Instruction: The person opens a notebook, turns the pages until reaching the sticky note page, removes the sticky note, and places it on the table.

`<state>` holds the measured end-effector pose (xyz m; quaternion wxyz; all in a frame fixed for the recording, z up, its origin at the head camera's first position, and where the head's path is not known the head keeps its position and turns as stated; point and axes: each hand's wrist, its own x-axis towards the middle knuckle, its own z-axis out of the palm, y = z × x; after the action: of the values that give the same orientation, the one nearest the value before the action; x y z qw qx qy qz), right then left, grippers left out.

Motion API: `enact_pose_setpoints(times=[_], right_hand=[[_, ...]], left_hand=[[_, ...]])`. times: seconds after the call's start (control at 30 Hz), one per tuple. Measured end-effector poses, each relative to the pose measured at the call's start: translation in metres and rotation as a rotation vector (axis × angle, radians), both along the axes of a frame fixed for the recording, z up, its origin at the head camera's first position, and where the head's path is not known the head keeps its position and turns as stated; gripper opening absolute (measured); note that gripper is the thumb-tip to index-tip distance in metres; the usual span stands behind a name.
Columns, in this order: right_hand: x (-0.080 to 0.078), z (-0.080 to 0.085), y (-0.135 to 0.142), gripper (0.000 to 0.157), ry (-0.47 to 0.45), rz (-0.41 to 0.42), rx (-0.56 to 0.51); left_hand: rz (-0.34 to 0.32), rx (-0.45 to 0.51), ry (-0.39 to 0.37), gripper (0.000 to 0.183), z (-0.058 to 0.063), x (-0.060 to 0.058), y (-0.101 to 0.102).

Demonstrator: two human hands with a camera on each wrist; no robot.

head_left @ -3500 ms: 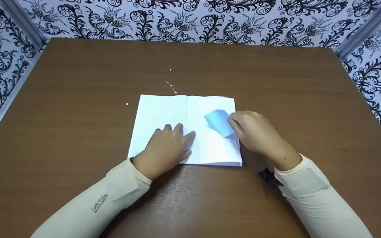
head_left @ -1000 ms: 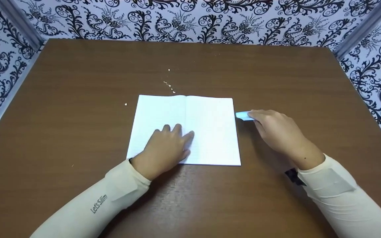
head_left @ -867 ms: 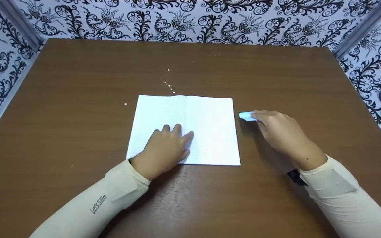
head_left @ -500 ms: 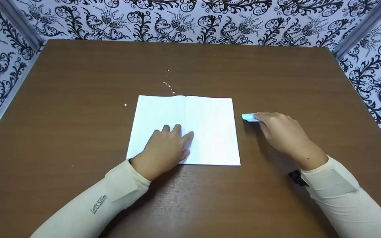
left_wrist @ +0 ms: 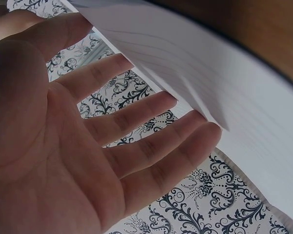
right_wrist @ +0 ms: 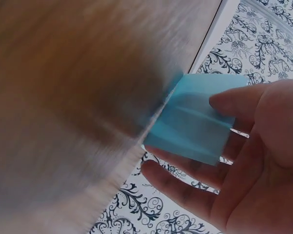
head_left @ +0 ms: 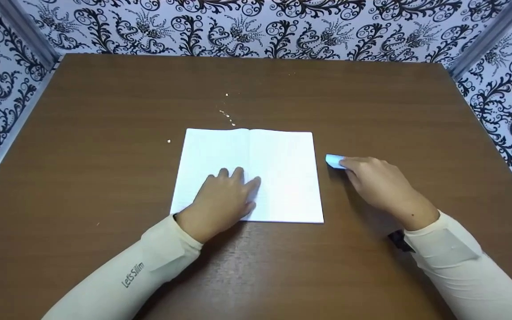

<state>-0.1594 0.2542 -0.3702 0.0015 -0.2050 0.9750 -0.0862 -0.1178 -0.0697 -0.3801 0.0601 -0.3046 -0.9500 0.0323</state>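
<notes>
An open notebook (head_left: 285, 173) with pale, faintly lined pages lies in the middle of the table. My left hand (head_left: 220, 200) rests on it with fingers spread across the left page and the centre fold. In the left wrist view its straight fingertips touch the page (left_wrist: 263, 131). To the right of the notebook, my right hand (head_left: 378, 184) pinches a small blue sticky note (head_left: 334, 161) between thumb and fingers. In the right wrist view the sticky note (right_wrist: 195, 119) is square, bent along a crease, its far edge right at the tabletop.
Small white crumbs (head_left: 227, 115) dot the brown wooden table (head_left: 105, 111) behind the notebook, and another white crumb (head_left: 169, 141) lies to its left. Patterned black-and-white wall panels (head_left: 247, 33) border the table at the back and both sides.
The right hand has carried the sticky note from over the right page to the bare table on the right, lately shifting slightly nearer the front. The left hand has stayed put.
</notes>
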Motion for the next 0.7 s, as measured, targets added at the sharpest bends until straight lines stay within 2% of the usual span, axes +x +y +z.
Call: enact_pose_setpoints(times=[0.23,0.53,0.7], right_hand=[[0.001,-0.003,-0.003,0.024,-0.018,0.040,0.036],[0.000,-0.001,-0.010,0.047,-0.152,0.092,0.102],[-0.001,-0.001,-0.014,0.055,-0.205,0.130,0.131]], left_hand=[[-0.008,-0.006,0.031,0.042,-0.003,0.000,0.000],[0.000,-0.012,0.004,0.045,-0.002,0.000,0.000],[-0.013,0.009,0.029,0.042,-0.002,0.000,-0.001]])
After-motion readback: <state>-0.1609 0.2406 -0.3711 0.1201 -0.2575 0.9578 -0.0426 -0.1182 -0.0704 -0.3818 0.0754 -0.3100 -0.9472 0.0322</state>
